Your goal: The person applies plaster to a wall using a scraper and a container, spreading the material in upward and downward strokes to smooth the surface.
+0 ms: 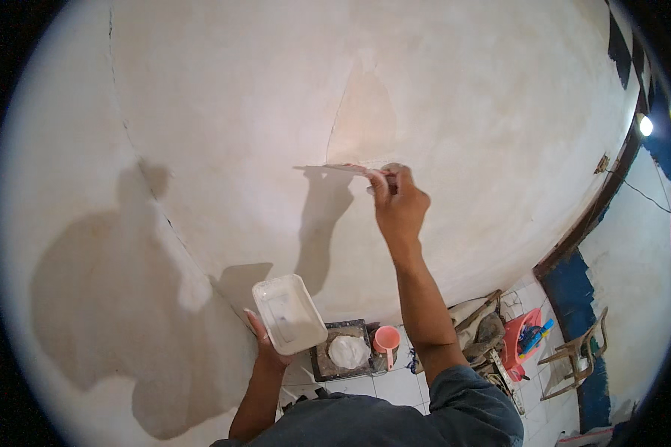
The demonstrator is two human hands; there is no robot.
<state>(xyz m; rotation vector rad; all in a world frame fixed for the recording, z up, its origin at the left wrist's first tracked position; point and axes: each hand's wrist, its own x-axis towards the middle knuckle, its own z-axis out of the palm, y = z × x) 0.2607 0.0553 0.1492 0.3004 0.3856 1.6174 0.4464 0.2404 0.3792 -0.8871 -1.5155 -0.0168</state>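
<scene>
Clamped between thumb and fingers of the right hand (402, 205), frame centre, is a thin scraper (334, 168), edge-on to view, presumably to lay its length along the wall (484, 127) under a beige patch (365, 119); contact cannot be confirmed. Left hand (271, 352), lower centre, grips a white container (300, 340) from beneath, apparently to keep its open side accessible. Bottom centre, a black tray (346, 328) bears a white mass (348, 352); a pink dipper (386, 338) stands just beside it, seemingly for easy reach.
</scene>
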